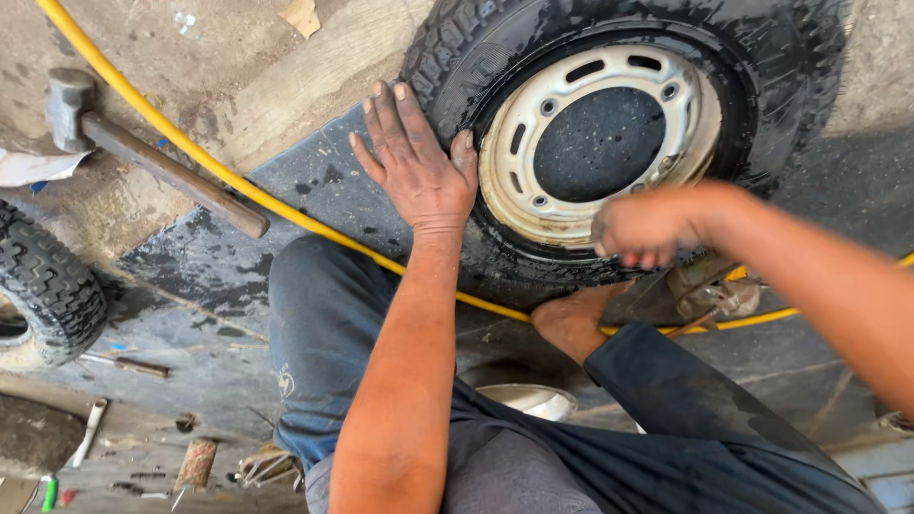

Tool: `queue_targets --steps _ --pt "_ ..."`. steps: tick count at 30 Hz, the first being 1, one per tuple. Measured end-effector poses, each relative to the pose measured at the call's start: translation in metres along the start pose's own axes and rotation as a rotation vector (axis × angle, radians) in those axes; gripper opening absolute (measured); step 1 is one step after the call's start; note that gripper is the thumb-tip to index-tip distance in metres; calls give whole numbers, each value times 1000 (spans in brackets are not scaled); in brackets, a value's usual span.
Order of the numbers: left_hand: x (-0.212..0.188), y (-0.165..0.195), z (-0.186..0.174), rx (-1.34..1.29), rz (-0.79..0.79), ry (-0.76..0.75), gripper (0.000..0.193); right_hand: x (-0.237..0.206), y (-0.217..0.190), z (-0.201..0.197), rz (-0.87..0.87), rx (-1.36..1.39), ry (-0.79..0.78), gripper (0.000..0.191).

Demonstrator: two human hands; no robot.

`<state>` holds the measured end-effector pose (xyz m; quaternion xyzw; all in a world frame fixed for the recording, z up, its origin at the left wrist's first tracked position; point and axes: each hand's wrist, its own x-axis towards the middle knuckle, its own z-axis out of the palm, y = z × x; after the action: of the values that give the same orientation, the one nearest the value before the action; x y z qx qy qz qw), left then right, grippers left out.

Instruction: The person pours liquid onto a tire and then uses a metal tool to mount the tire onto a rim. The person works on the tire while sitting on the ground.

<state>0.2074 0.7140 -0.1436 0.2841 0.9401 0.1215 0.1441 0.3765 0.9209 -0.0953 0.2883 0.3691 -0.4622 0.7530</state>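
While the tyre [457, 57] lies flat on the dark mat [314, 181] with its pale steel rim [519, 143] facing up, the left hand [414, 162] is laid open, fingers spread, on the wet sidewall just beside the rim. The right hand [643, 227], blurred, is curled at the rim's near edge; whether anything is gripped cannot be told. A yellow hose [190, 148] is seen running across the floor past the tyre. A sledgehammer [143, 152] lies well apart at the left, and a second tyre [48, 286] shows at the left edge.
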Motion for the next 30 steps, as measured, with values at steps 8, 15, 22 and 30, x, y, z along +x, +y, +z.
queue_targets --steps 8,15,22,30 --pt "-1 -1 3 -15 6 11 76 -14 17 115 -163 420 702 37" --pt "-4 -4 6 -46 13 20 73 -43 -21 151 -111 228 994 28" --pt "-5 -1 4 -8 4 -10 71 -23 -36 198 -17 146 1132 34" --pt "-2 0 1 -21 71 -1 73 67 -22 247 -195 387 1515 37"
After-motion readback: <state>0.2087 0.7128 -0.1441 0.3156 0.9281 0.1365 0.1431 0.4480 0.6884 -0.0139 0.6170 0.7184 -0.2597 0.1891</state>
